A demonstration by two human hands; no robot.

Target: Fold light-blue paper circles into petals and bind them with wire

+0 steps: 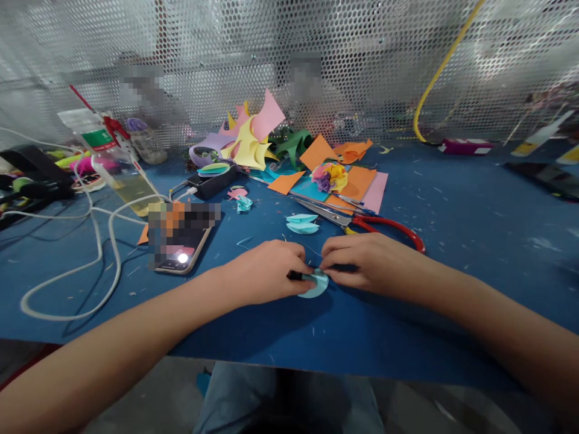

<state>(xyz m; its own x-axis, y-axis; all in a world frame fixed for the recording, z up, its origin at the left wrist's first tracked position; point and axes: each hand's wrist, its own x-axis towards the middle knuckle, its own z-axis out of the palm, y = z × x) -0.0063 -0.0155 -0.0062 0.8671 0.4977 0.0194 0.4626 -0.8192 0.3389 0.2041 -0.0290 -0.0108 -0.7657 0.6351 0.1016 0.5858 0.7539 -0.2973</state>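
Note:
A light-blue paper disc (315,286) is pinched in my left hand (275,271), close above the table near its front edge. Something black shows at the left fingers; I cannot make out what it is. My right hand (357,259) has its fingertips pressed together at the disc's upper right edge, with a dark patch between thumb and fingers. Just beyond the hands lie folded light-blue paper pieces (303,223). Red-handled scissors (384,229) rest behind my right hand, blades pointing left.
Coloured paper scraps (248,141) and a crumpled paper flower (331,177) are heaped at the back. A lit phone (185,241) and a looping white cable (113,253) lie at left, near a bottle (129,184). A perforated metal panel (362,54) stands behind the blue table (474,241).

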